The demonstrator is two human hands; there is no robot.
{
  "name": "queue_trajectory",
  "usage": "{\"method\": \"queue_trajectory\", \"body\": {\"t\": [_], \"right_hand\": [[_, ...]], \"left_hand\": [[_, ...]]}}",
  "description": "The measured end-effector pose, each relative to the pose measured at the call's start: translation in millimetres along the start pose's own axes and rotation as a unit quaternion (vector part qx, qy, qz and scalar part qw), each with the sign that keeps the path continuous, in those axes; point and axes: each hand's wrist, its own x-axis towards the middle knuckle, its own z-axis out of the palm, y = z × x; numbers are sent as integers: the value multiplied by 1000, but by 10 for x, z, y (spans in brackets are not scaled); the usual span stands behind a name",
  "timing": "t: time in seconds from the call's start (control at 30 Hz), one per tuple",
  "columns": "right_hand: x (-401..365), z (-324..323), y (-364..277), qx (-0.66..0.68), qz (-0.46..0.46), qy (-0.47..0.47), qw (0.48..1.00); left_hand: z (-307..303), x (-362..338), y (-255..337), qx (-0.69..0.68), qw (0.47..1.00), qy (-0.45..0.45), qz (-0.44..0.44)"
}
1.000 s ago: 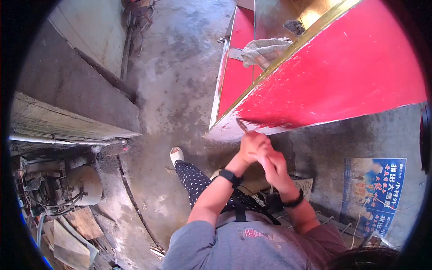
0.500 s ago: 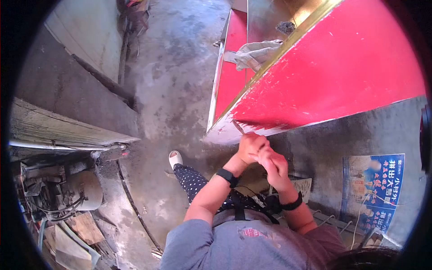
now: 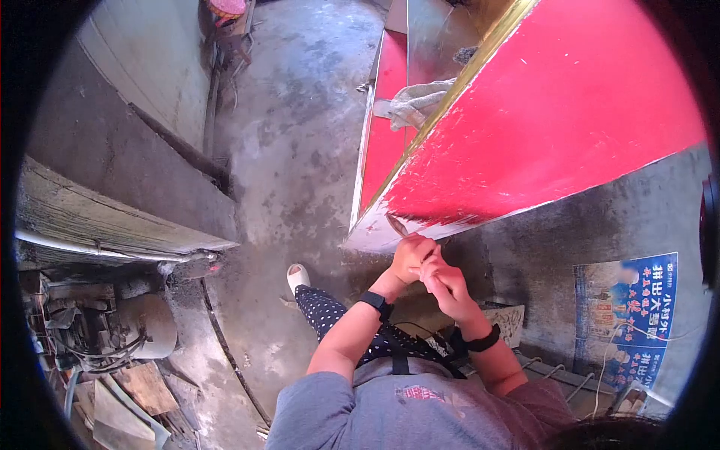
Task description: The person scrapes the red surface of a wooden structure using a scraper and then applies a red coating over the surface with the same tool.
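Observation:
My left hand [image 3: 409, 257] is closed round a narrow scraper-like tool [image 3: 395, 224]; its thin tip touches the lower left corner of a large red panel [image 3: 540, 142]. My right hand [image 3: 447, 285] is closed against the left fist, at what looks like the rear of the same tool, though the fingers hide most of it. Around the tip, the panel's corner is bare and whitish, with ragged dark red streaks to its right. A pale cloth [image 3: 417, 103] hangs over the panel's gold-coloured edge [image 3: 431, 124].
The concrete floor [image 3: 292, 120] is stained. A dark ledge [image 3: 142, 150] and a white pipe [image 3: 112, 250] stand at left, above machinery [image 3: 112, 322] and scrap boards [image 3: 135, 390]. At right, a blue poster [image 3: 626, 322] lies near a pale cable [image 3: 600, 367].
Both hands and the tool have shifted slightly downward in view, still together at the panel's corner. The view itself has moved a little, and the panel sits slightly differently in it.

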Motion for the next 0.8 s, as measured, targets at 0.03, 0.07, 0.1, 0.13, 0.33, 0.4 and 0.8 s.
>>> {"method": "queue_trajectory", "body": {"t": [0.03, 0.07, 0.1, 0.13, 0.33, 0.4, 0.8], "right_hand": [[-1, -11, -17, -4, -9, -16, 1000], [-8, -32, -53, -3, -9, -14, 1000], [2, -41, -152, -49, -14, -54, 997], [29, -57, -250, -96, -21, -95, 991], [57, -169, -725, -109, 11, -220, 969], [76, -212, -812, -124, 16, -241, 962], [-6, -144, -93, -168, 58, -8, 984]], "left_hand": [[-1, -6, 12, -4, 1000, -2, 1], [-6, -13, 14, -4, 1000, -4, 1], [-37, -12, 49, -18, 999, -40, 8], [-68, 16, 83, -32, 997, -75, 16], [-68, 268, 364, -43, 993, -61, 91], [-75, 320, 393, -56, 990, -66, 108], [88, 84, -209, -77, 974, -211, -5]]}}
